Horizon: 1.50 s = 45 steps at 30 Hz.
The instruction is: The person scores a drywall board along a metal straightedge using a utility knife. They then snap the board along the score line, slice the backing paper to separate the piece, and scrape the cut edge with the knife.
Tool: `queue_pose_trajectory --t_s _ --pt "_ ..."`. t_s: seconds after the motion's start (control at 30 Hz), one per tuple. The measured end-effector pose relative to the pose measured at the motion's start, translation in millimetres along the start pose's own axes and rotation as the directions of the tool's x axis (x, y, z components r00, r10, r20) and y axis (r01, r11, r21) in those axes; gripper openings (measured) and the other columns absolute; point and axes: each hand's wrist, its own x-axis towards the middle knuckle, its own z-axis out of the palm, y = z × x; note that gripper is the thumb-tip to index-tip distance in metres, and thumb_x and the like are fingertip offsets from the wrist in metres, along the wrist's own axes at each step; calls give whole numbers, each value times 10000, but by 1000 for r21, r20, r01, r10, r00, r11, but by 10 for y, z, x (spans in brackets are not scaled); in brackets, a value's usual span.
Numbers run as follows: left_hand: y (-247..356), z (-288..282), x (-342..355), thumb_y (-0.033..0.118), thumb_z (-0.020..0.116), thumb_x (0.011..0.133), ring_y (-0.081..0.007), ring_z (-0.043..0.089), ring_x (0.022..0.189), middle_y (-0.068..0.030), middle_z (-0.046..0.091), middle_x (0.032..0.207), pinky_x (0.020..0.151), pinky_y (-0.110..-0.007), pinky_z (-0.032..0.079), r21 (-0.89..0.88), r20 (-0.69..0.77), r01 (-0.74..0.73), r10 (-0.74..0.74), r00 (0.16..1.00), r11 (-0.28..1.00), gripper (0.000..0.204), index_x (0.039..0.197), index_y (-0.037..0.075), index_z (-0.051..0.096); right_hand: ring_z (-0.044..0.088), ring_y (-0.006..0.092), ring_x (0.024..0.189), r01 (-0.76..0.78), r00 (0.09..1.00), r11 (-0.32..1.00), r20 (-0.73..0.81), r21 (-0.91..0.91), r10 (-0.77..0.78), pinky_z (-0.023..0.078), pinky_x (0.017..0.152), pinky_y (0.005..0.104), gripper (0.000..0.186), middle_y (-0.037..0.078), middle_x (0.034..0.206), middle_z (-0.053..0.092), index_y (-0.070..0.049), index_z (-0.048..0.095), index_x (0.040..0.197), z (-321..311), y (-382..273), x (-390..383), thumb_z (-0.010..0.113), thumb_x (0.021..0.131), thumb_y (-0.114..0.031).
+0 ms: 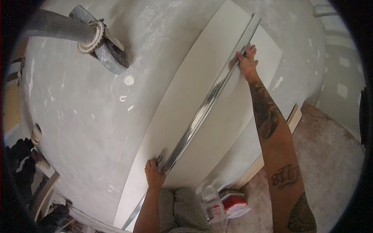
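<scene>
A long shiny metal channel [199, 112] lies slantwise across a long white board [175, 97], running from lower left to upper right. My left hand [154, 174] is closed around the near part of the channel, fingers on its left side and thumb on its right. Beside those fingertips is a small dark thing, too small to name. Toward the far end, my right hand [247, 64] grips the same channel, thumb on the left and fingers over the right side. My right arm is stretched out over the board's right edge.
Behind the board spreads a grey, patched surface [93, 116]. At upper left is a thick grey tube [62, 27] with a toothed ring and rounded end. Near my knees are a clear plastic bottle [213, 204] and a red-and-white package [235, 204]. A wooden strip [252, 171] lies at right.
</scene>
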Motion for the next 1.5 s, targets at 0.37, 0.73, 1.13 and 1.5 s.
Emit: queue_pose_trajectory --t_s 0.37,0.73,1.13,1.5 --pt "-22 29 -10 141 796 673 -391 492 1082 -182 499 1120 895 -504 398 57 7 40 -41 999 998 598 1151 30 454 -25 331 1459 27 1000 989 -3 -147 -28 39 1081 669 814 173 1575 9 -101 156 1505 70 90 106 540 896 -480" --pt "-30 58 1 176 797 684 -402 494 1072 -189 510 1091 901 -507 396 36 5 19 -20 1000 999 591 1144 15 464 -93 378 1442 359 894 632 448 -687 -21 96 1023 746 1279 264 1546 -68 -37 52 1505 -480 -552 -82 722 626 -681" --pt "789 -452 547 122 547 869 -416 553 1021 -316 511 1099 921 -453 422 -316 25 -108 122 992 943 443 1216 -77 358 -14 431 1429 335 904 759 416 -558 -93 290 959 744 1484 332 1512 37 146 59 1428 -408 -617 -121 864 420 -587" --pt "4828 -398 3980 174 499 915 -403 643 841 -245 601 901 754 -489 522 151 -156 -745 760 631 650 259 970 -58 600 0 421 1432 326 900 717 434 -616 -36 331 962 711 1452 314 1519 52 137 91 1431 -499 -799 -106 852 437 -598"
